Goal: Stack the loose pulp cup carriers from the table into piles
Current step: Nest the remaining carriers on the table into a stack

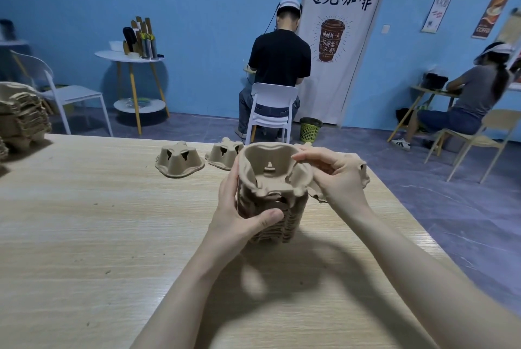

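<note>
A pile of brown pulp cup carriers (277, 219) stands on the wooden table (98, 221), its cup wells facing up. My left hand (239, 207) grips the pile's left side, thumb across the front. My right hand (332, 173) pinches the right rim of the top carrier (270, 171). Behind it lies another carrier (365, 176), mostly hidden. Two loose carriers lie upside down farther back, one (179, 161) to the left and one (224, 155) just behind the pile.
A tall finished pile of carriers (22, 114) sits at the table's far left edge. The table's right edge runs diagonally close to my right forearm. Two seated people, white chairs, a round side table and a green bin stand beyond the table.
</note>
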### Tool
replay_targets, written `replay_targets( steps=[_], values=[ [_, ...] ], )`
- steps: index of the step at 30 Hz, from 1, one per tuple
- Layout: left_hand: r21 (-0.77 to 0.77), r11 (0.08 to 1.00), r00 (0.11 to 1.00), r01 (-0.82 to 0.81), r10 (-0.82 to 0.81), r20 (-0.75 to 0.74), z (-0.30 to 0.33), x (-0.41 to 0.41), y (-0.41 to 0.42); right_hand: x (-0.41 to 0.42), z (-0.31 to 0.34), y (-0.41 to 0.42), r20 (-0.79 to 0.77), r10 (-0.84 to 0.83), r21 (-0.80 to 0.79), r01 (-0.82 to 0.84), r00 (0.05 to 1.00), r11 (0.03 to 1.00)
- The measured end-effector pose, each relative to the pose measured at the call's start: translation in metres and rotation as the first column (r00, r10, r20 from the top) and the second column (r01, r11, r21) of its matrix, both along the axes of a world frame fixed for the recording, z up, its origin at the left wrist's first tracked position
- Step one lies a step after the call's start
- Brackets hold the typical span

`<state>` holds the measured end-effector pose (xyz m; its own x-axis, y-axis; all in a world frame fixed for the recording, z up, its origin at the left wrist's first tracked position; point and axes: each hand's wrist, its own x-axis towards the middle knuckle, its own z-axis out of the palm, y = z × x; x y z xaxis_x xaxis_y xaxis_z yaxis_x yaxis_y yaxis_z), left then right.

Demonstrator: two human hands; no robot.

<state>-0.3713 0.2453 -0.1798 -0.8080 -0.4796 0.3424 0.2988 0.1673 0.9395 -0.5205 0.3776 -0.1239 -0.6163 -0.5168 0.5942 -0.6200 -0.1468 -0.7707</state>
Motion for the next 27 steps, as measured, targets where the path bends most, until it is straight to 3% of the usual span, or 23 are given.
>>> replay_targets(
  steps=[4, 10, 14, 18, 20, 22, 24, 27],
  values=[
    [-0.001, 1.0, 1.0, -0.021, 0.021, 0.004, -0.001, 0.001, -0.001, 0.002, -0.007, 0.002, -0.067, -0.02, 0.061, 0.025, 0.998, 0.998],
    [0.033, 0.999, 1.0, -0.004, 0.004, 0.003, 0.001, 0.0, -0.002, -0.004, -0.014, 0.011, -0.02, 0.046, 0.104, -0.044, 0.999, 0.994],
    [0.02, 0.999, 0.999, -0.031, 0.031, 0.013, -0.002, -0.002, -0.003, -0.007, -0.022, 0.016, -0.052, 0.056, 0.238, -0.042, 0.997, 0.97],
    [0.017, 0.999, 0.999, -0.037, 0.037, 0.001, -0.004, -0.004, -0.002, -0.01, -0.023, 0.025, 0.009, 0.161, 0.334, -0.154, 0.987, 0.93],
    [-0.001, 0.999, 0.999, -0.036, 0.036, 0.001, -0.004, -0.004, -0.001, -0.022, -0.02, 0.03, 0.072, 0.057, 0.304, -0.077, 0.996, 0.95],
    [-0.011, 0.999, 0.999, -0.047, 0.047, -0.001, -0.003, -0.004, 0.0, -0.044, -0.015, 0.034, 0.093, -0.15, 0.288, 0.117, 0.984, 0.95],
    [-0.016, 0.998, 0.998, -0.057, 0.057, -0.004, -0.001, -0.003, 0.001, -0.071, -0.012, 0.038, 0.034, -0.324, 0.409, 0.282, 0.946, 0.868],
    [-0.051, 0.996, 0.997, -0.075, 0.075, -0.006, -0.002, -0.003, 0.001, -0.099, -0.013, 0.032, -0.038, -0.39, 0.572, 0.34, 0.92, 0.746]
  ],
)
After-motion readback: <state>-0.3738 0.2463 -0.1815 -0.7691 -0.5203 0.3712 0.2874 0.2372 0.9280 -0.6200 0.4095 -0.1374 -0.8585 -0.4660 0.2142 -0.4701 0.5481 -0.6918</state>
